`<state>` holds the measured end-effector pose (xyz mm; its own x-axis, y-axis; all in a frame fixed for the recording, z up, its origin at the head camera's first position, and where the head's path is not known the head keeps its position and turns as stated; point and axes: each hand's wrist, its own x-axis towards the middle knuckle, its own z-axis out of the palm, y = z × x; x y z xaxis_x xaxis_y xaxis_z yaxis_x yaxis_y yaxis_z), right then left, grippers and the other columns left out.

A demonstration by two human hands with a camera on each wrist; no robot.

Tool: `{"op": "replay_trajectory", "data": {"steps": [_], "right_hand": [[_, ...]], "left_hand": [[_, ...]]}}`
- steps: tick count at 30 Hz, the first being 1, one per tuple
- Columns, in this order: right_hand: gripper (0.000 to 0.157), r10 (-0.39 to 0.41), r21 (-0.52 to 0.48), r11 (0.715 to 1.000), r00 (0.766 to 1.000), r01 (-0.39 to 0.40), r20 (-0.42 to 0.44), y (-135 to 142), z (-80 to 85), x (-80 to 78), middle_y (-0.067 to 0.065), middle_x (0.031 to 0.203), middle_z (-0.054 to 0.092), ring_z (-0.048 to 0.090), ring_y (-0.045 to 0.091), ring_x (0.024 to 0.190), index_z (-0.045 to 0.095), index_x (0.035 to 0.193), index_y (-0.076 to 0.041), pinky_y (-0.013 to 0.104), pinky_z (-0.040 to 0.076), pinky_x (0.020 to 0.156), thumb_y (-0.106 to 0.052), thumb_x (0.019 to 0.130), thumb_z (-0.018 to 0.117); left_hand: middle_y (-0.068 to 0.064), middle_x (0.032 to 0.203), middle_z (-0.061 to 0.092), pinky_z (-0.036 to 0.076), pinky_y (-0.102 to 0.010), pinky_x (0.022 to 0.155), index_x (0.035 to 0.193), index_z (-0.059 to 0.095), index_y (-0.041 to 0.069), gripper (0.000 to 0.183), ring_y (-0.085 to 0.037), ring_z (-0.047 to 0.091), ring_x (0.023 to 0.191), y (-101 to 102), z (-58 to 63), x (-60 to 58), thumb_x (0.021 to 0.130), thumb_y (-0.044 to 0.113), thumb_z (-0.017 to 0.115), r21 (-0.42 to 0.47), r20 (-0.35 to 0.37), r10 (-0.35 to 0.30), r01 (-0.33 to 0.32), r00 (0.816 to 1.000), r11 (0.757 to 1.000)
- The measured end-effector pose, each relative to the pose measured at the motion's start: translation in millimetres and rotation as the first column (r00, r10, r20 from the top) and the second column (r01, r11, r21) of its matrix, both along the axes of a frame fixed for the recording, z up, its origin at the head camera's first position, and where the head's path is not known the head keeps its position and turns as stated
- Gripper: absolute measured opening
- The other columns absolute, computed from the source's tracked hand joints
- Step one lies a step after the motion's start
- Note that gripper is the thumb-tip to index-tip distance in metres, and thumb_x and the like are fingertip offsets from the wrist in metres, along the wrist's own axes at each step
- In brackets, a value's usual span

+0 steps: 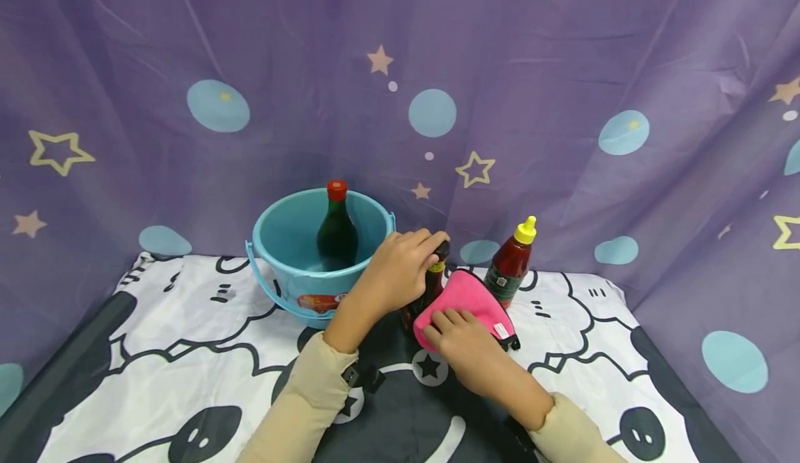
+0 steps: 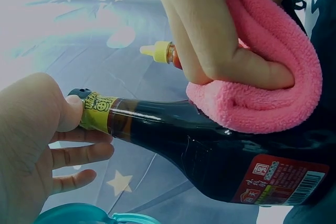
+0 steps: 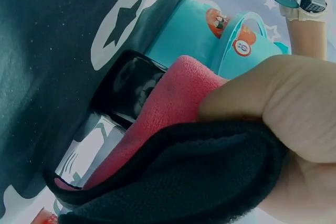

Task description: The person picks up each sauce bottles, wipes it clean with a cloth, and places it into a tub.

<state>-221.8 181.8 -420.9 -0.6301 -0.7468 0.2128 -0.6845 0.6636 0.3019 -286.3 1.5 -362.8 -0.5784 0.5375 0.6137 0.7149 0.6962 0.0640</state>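
Before a purple curtain [image 1: 531, 46], right of the bucket [image 1: 287, 237], my feed shows the left hand [image 1: 396, 268] pinching the dark bottle [image 2: 210, 153] by its neck, likely steadying it against the cloth [image 1: 465, 296] the right hand [image 1: 465, 352] grips.

Inside the blue bucket [image 1: 284, 281], the green bottle [image 1: 337, 235] has its base hidden; right of the bucket, pink cloth [image 1: 469, 295] covers part of the dark bottle [image 1: 432, 285].
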Motion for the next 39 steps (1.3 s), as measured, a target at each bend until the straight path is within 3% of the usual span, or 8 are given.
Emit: {"op": "replay_trajectory", "data": {"steps": [15,19,22,25,28,32,35,39], "right_hand": [[0.042,-0.081,0.134,0.990,0.970,0.050,0.231,2,-11.4,-4.8,0.002,0.104,0.068,0.065,0.021,0.101,0.073,0.108,-0.017,0.040,0.051,0.100,-0.006,0.070,0.088],[0.039,-0.048,0.050,0.998,0.956,0.035,0.290,7,-8.4,-10.5,-0.002,0.095,0.065,0.063,0.017,0.093,0.072,0.098,-0.018,0.038,0.051,0.098,0.006,0.068,0.082],[0.037,0.009,-0.065,0.998,0.951,0.012,0.308,14,-1.6,-15.3,-0.005,0.088,0.063,0.059,0.012,0.082,0.071,0.089,-0.018,0.033,0.053,0.084,0.011,0.067,0.076],[0.035,0.063,-0.224,0.974,0.975,-0.015,0.211,24,9.4,-18.9,-0.006,0.083,0.062,0.053,0.008,0.073,0.068,0.083,-0.017,0.026,0.048,0.068,0.011,0.063,0.072],[0.032,0.055,-0.391,0.919,0.999,-0.051,-0.001,35,22.2,-20.3,-0.004,0.080,0.060,0.048,0.009,0.068,0.069,0.084,-0.015,0.024,0.044,0.057,0.008,0.062,0.070],[0.027,-0.088,-0.576,0.815,0.971,-0.059,-0.224,48,35.6,-20.7,0.003,0.082,0.061,0.050,0.013,0.065,0.069,0.089,-0.010,0.027,0.044,0.050,0.004,0.066,0.066],[0.022,-0.212,-0.700,0.714,0.952,-0.004,-0.222,56,43.2,-21.2,0.007,0.085,0.063,0.051,0.016,0.066,0.069,0.092,-0.007,0.030,0.044,0.052,0.003,0.073,0.064],[0.022,-0.345,-0.836,0.540,0.931,0.095,-0.117,62,52.0,-19.8,0.013,0.087,0.068,0.053,0.019,0.068,0.071,0.095,-0.002,0.026,0.040,0.058,0.006,0.078,0.060]], "left_hand": [[-0.006,0.109,0.069,0.055,-0.040,0.088,0.136,0.062,0.010,0.034,-0.021,0.067,0.097,1,-0.6,0.0,0.103,0.019,0.058,-0.011,0.014,-0.008,0.009,1.000,1.000],[-0.006,0.108,0.069,0.055,-0.039,0.088,0.135,0.063,0.010,0.033,-0.021,0.067,0.096,1,0.9,-1.1,0.103,0.018,0.058,-0.006,0.000,-0.009,0.009,1.000,1.000],[-0.006,0.107,0.069,0.055,-0.040,0.087,0.135,0.063,0.010,0.033,-0.021,0.067,0.095,0,1.4,-1.3,0.103,0.018,0.058,-0.013,0.011,-0.012,0.012,1.000,1.000],[-0.006,0.108,0.069,0.055,-0.039,0.088,0.135,0.063,0.010,0.033,-0.021,0.067,0.096,0,1.4,-1.8,0.103,0.018,0.057,-0.017,0.005,-0.009,0.009,1.000,1.000],[-0.006,0.109,0.069,0.055,-0.038,0.088,0.134,0.063,0.010,0.033,-0.022,0.067,0.096,0,1.4,-2.0,0.103,0.018,0.057,-0.014,-0.002,-0.003,0.003,1.000,1.000],[-0.006,0.112,0.070,0.056,-0.038,0.089,0.136,0.063,0.011,0.035,-0.022,0.067,0.098,1,0.8,-0.9,0.102,0.019,0.058,-0.019,0.025,0.011,-0.010,1.000,1.000],[-0.005,0.114,0.070,0.055,-0.038,0.091,0.139,0.061,0.012,0.037,-0.022,0.067,0.101,1,0.8,0.3,0.103,0.020,0.058,-0.033,0.044,0.025,-0.024,0.999,0.999],[-0.005,0.117,0.068,0.054,-0.039,0.093,0.141,0.059,0.011,0.038,-0.021,0.065,0.104,1,1.3,2.5,0.104,0.021,0.055,-0.049,0.051,0.036,-0.033,0.998,0.998]]}}
